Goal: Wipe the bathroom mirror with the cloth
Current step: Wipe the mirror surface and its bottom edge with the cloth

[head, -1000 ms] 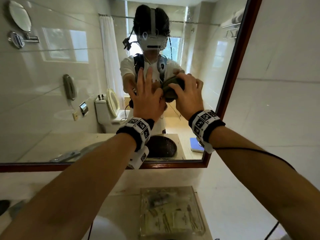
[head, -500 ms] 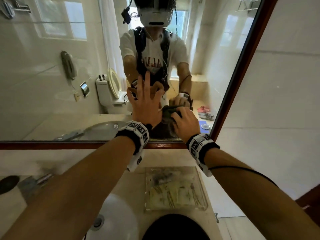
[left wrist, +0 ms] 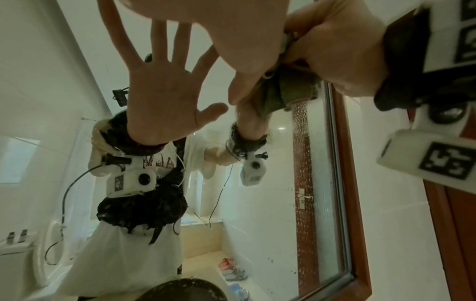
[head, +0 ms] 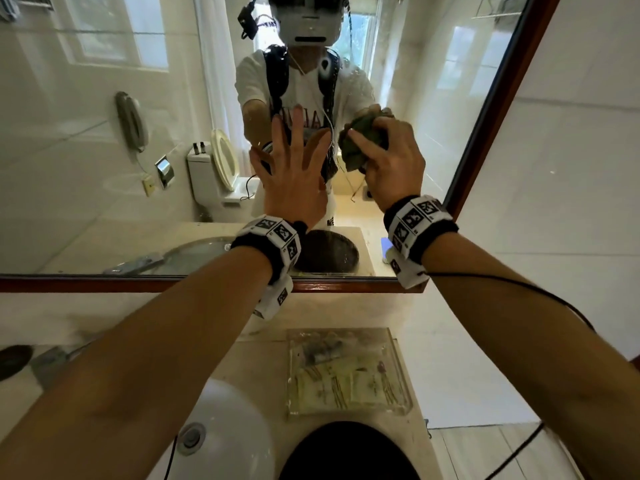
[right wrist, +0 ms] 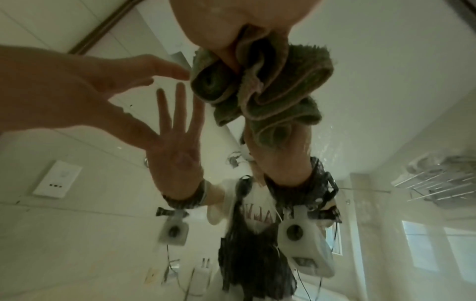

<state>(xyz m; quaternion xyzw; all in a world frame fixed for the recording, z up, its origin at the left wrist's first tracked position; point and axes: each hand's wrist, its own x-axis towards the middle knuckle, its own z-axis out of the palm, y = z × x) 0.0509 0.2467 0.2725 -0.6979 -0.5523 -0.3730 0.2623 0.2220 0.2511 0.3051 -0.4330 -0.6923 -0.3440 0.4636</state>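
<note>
Both of my hands are up at the mirror (head: 104,150), each for its own reason as I read it. My right hand (head: 391,168) has its fingers curled round the bunched green cloth (head: 363,140), wadded into a pad so that the folds, not my knuckles, meet the glass; in the right wrist view the cloth (right wrist: 260,91) bulges out past my fingertips and touches its own reflection, so it seems pressed to the surface. My left hand (head: 294,174) holds nothing: fingers straight and spread, palm toward the glass, just beside the cloth on its thumb side, probably bracing me while I lean over the counter (head: 259,355). Whether the palm actually touches I cannot tell. Water droplets (left wrist: 300,126) streak the glass below my right wrist, close to the wooden frame (head: 485,109), so that strip beyond the cloth looks like the part still wanting a pass.
</note>
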